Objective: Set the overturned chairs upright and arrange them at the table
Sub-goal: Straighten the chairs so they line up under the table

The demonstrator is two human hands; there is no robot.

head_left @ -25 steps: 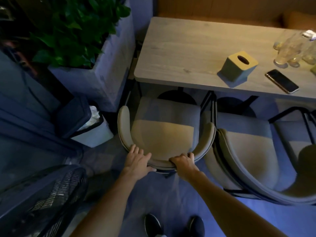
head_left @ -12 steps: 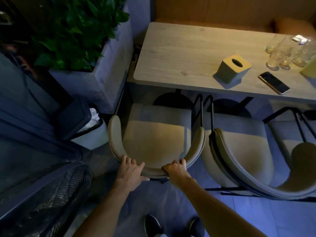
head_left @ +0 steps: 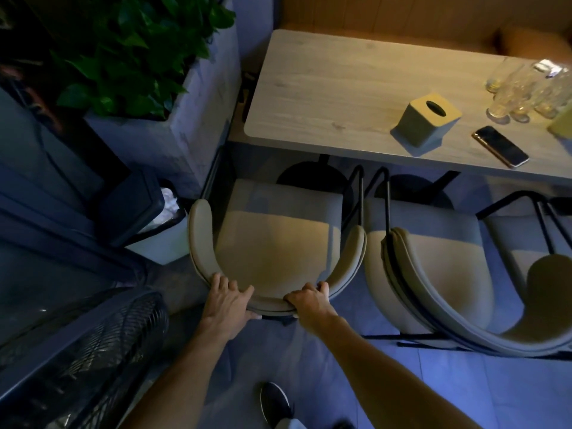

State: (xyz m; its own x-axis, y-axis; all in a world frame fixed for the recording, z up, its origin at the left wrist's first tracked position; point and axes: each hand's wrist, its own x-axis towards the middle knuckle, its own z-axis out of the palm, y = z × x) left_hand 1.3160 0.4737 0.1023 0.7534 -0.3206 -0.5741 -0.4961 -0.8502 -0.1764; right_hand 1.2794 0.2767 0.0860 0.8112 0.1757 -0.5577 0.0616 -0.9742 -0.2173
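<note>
Head view, looking down: the chair (head_left: 272, 243) stands upright at the centre, its seat front just under the near edge of the tabletop (head_left: 356, 97) at twelve o'clock, its curved backrest toward the person at six. The left hand (head_left: 227, 300) lies over the back rim with fingers spread on top and thumb along the outer face; the right hand (head_left: 309, 301) is closed on the same rim a little toward three o'clock, fingers curled over the top edge. So each grip has hold of the backrest, the left flatter, the right wrapped tighter.

The step in hand seems to be sliding this chair in square to the tabletop. To do it well I would push evenly with both hands so the seat does not twist, and watch the three o'clock side, where its arm sits just beside the second chair (head_left: 433, 274) and the two black frames stand close together. At nine o'clock the bin (head_left: 145, 218) and the planter (head_left: 173, 119) leave little room, so any shift that way should be small. A third chair (head_left: 532, 249) shows partly at the right edge.

Compared with half a second ago, the chair sits slightly farther from the second one, the gap between their black frames a touch wider, and both hands hold the same places on the rim.
</note>
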